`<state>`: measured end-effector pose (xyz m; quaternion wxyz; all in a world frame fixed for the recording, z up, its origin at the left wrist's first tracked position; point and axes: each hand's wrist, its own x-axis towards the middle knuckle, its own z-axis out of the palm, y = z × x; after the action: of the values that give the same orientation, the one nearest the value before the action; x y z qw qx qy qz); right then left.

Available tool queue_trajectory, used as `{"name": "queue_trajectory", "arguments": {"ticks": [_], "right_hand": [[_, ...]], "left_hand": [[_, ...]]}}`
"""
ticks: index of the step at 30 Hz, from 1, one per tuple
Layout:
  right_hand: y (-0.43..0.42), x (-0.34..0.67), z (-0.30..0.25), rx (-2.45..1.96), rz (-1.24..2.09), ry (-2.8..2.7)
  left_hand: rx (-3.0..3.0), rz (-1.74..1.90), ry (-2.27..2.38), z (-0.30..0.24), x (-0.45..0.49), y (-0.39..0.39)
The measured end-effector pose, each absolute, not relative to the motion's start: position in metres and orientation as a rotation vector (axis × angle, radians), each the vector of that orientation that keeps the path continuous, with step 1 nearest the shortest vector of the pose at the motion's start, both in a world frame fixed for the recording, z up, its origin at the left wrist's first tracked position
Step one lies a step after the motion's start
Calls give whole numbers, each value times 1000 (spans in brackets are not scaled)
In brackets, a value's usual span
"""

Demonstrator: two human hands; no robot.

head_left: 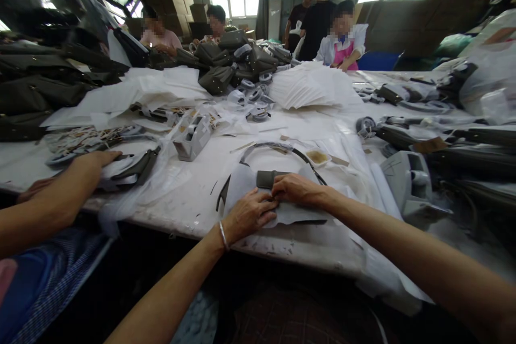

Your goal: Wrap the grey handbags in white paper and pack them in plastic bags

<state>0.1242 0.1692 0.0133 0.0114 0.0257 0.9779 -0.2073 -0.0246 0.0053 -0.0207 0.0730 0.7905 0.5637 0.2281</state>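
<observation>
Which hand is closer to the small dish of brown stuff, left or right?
Right. The right hand sits just below-left of the dish, on the white paper. The left hand is farther off, down-left past the right hand.

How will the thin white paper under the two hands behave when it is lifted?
Probably floppy and very light: the white paper lies creased and drapes over the dark strap. It looks thin, so it may tear easily.
</observation>
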Motion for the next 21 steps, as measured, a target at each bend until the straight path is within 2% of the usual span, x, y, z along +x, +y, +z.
{"name": "queue_trajectory", "arguments": {"ticks": [3, 6, 9, 13, 17, 21], "right_hand": [[160, 121, 14, 165, -488, 3048], [146, 118, 17, 432, -362, 3028], [135, 122, 25, 592, -359, 2974], [123, 147, 29, 527, -460, 3000], [114, 172, 16, 511, -252, 3144], [115, 172, 10, 549, -105, 3241]], "left_hand": [[2320, 722, 1675, -19, -26, 5], [2320, 699, 1668, -19, -27, 6], [2351, 636, 1671, -17, -27, 6], [2428, 495, 1706, -6, -30, -2], [2477, 336, 1884, 9, -46, -16], [2390, 324, 2120, 14, -63, -21]]}}
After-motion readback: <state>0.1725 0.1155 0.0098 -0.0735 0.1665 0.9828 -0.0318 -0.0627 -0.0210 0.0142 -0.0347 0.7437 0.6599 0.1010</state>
